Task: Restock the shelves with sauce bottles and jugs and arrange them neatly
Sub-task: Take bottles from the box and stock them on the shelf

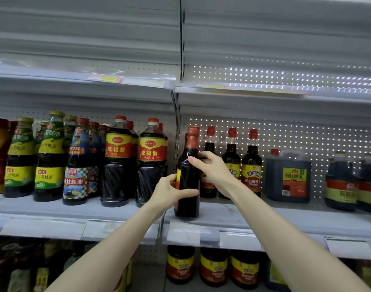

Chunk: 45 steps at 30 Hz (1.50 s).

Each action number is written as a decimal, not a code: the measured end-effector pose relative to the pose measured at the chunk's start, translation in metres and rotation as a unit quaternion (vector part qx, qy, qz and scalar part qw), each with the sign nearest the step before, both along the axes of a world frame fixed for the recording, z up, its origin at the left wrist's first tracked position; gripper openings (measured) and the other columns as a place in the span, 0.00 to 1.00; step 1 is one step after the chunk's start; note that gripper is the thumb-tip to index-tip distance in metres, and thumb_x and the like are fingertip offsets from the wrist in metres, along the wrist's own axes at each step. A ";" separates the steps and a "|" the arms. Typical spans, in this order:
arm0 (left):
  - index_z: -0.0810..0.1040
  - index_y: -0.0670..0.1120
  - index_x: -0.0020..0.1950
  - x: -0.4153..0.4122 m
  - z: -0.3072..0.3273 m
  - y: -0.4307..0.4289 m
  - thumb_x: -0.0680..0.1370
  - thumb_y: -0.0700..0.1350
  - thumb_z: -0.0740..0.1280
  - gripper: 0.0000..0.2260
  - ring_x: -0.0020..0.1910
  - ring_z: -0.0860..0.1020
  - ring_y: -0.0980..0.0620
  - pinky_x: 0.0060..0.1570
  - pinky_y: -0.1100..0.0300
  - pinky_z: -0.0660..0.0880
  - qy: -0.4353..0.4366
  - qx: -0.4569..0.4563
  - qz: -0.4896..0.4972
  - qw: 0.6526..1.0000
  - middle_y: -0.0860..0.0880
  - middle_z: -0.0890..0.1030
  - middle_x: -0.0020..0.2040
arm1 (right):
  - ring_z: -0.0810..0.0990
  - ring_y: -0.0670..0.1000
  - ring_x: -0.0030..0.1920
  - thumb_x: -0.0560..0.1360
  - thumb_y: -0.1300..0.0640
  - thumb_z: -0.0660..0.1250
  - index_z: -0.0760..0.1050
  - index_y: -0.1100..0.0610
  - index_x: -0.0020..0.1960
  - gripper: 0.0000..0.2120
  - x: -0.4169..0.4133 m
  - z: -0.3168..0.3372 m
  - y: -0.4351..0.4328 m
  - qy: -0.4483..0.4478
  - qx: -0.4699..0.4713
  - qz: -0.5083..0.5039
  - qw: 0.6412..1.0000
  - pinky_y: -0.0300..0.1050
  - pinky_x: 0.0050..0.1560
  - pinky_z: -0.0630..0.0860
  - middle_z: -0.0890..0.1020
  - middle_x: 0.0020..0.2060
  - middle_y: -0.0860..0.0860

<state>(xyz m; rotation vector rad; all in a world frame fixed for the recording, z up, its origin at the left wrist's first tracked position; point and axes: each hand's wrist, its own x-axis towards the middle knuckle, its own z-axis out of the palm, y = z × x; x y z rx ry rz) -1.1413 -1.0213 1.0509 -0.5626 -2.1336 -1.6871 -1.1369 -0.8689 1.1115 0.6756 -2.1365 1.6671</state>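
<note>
Setting bottle: we judge the step in hand is placing one dark sauce bottle [188, 178]; it stands upright at centre frame, near the front edge of the middle shelf [233, 213].
Left hand [172, 190]: wrapped round the bottle's lower body, thumb across the front.
Right hand [209, 167]: fingers curled on its shoulder, below the red cap.
Label: seems turned left, with only an edge showing.
Next move: we think a twist to bring the label forward, then a slide back beside the red-capped row [252, 165], right of centre.

Grey shelf [285, 217] carries upright sauce bottles [119, 163] and jugs [287, 178].
</note>
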 end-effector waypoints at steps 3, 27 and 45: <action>0.82 0.49 0.50 -0.001 0.001 0.002 0.66 0.48 0.79 0.15 0.44 0.84 0.52 0.40 0.62 0.75 -0.011 0.010 -0.008 1.000 0.50 0.85 0.42 | 0.78 0.49 0.60 0.76 0.51 0.69 0.75 0.42 0.54 0.08 -0.005 -0.004 0.002 -0.002 0.000 0.015 1.000 0.54 0.64 0.74 0.81 0.54 0.46; 0.73 0.53 0.61 0.001 -0.005 -0.017 0.76 0.42 0.71 0.16 0.54 0.81 0.54 0.54 0.60 0.76 -0.087 0.001 -0.114 0.990 0.50 0.81 0.54 | 0.72 0.41 0.58 0.77 0.46 0.67 0.61 0.49 0.74 0.29 -0.004 -0.038 0.003 -0.015 0.027 -0.003 1.000 0.34 0.52 0.72 0.72 0.66 0.45; 0.75 0.50 0.62 -0.005 -0.017 -0.017 0.74 0.41 0.73 0.18 0.51 0.81 0.50 0.52 0.58 0.79 -0.013 -0.008 -0.045 0.999 0.48 0.81 0.50 | 0.72 0.53 0.66 0.79 0.50 0.64 0.56 0.47 0.77 0.29 -0.006 -0.053 0.003 -0.047 0.029 -0.019 0.998 0.57 0.65 0.73 0.72 0.68 0.53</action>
